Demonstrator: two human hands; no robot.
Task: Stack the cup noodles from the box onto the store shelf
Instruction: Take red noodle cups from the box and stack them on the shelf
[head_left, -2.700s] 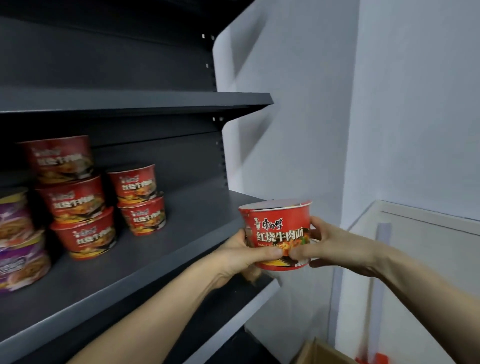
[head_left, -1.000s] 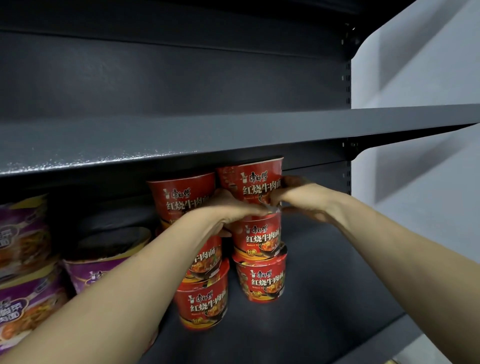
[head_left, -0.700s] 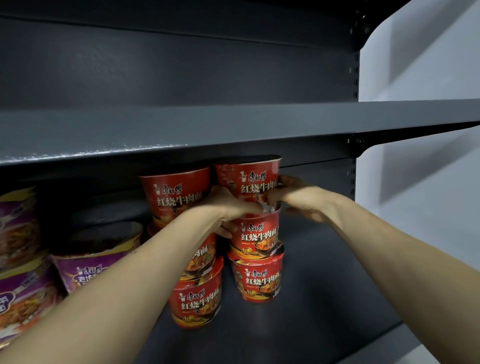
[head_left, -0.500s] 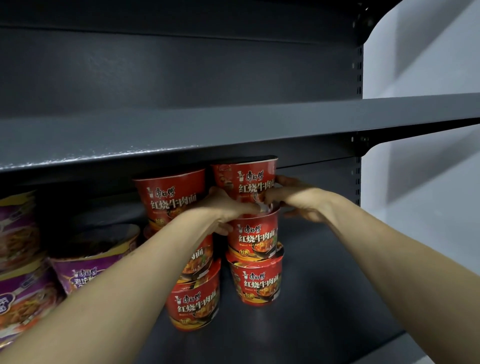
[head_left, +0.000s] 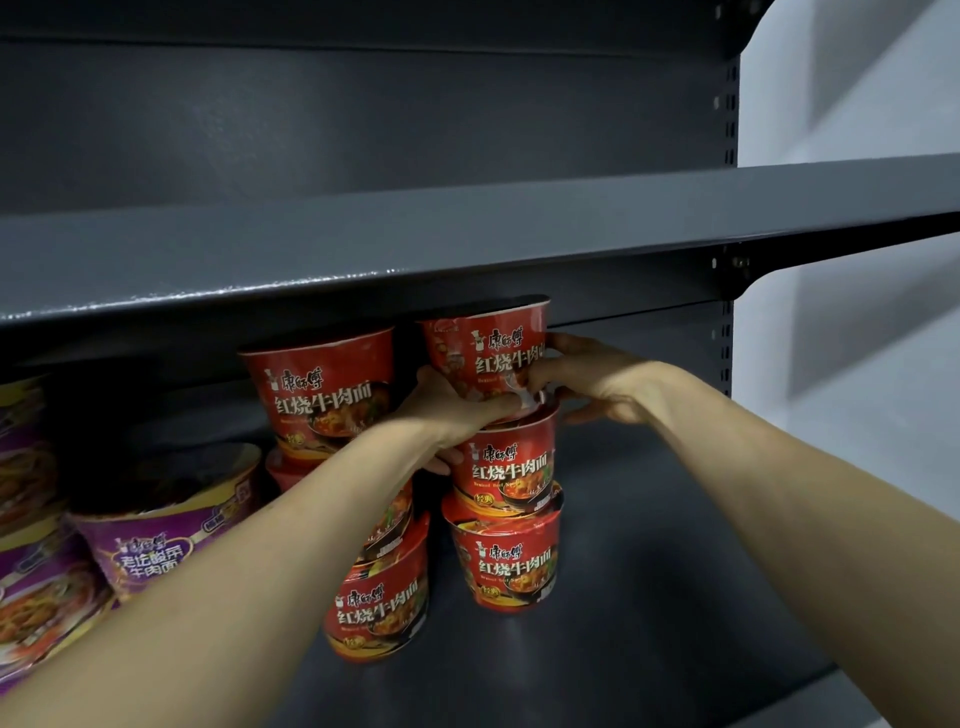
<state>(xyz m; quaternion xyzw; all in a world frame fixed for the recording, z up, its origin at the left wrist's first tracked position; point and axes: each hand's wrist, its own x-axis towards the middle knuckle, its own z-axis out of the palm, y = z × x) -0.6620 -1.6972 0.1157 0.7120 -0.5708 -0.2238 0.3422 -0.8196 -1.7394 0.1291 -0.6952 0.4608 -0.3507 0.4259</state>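
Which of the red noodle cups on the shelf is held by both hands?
The top red noodle cup of the right stack: the left hand and right hand clasp its base. The other red cups stand untouched.

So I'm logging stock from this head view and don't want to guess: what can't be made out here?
- Middle cup of the left red stack: mostly covered by the left forearm.
- Top right red cup: whether it sits fully on the cup below; both hands, left hand and right hand, cover the joint.
- Purple cups: cut off by the left edge, so no count.
- The box: out of frame.
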